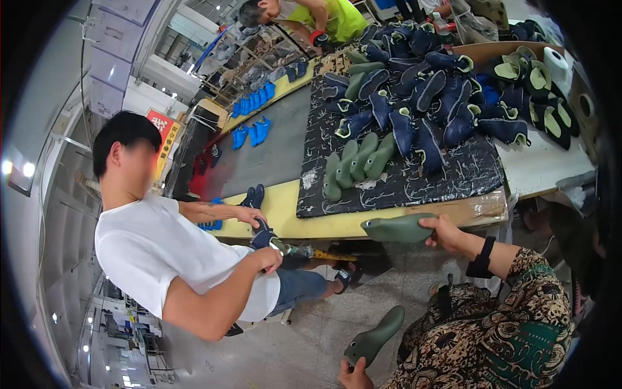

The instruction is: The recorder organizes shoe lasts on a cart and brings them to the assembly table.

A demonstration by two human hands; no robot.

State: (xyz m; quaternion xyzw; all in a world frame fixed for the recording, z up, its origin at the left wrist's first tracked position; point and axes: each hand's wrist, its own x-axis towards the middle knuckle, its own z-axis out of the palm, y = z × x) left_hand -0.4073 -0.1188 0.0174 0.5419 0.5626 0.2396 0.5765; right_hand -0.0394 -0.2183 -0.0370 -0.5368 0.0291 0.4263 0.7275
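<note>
My right hand (446, 233), with a black band at the wrist and a patterned sleeve, holds a dark green rubber shoe (396, 228) by its heel, level with the table's front edge. Low in the view, my left hand (353, 376) grips the toe end of a second green shoe (377, 336), which points up and to the right above the floor. Three more green shoes (356, 162) lie side by side on the black mat (402, 188) just beyond my right hand.
A person in a white T-shirt (155, 253) sits at left, working on a dark blue shoe (262, 238). Several navy and green shoes (421, 97) are heaped on the mat. Another person in a yellow-green shirt (340, 19) bends over the far end. Bright blue shoes (253, 133) lie on the yellow table (285, 214).
</note>
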